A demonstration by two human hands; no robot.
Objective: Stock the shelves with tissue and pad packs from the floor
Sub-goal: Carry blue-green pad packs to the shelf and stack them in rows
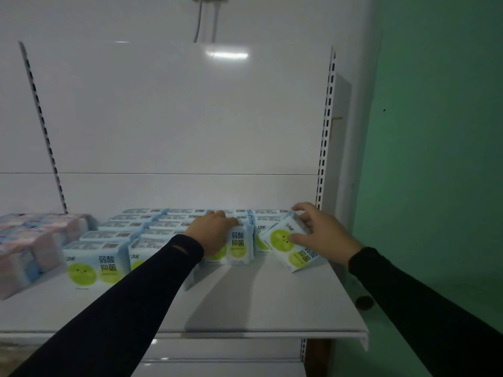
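Note:
Several light-blue packs with green circles [98, 263] stand in rows on the white shelf [272, 303]. My left hand [213, 231] rests over the top of an upright pack [239, 246] in the middle row, fingers curled on its upper edge. My right hand [324, 231] grips a tilted pack [292, 247] at the right end of the shelf, thumb on its front face, fingers over its top. That pack leans to the right, one corner on the shelf.
Pink and blue wrapped packs [30, 246] fill the shelf's left end. A slotted upright [325, 137] bounds the right side, with a green wall [435, 159] beyond. The shelf's front half is bare. A lower shelf [217, 360] shows beneath.

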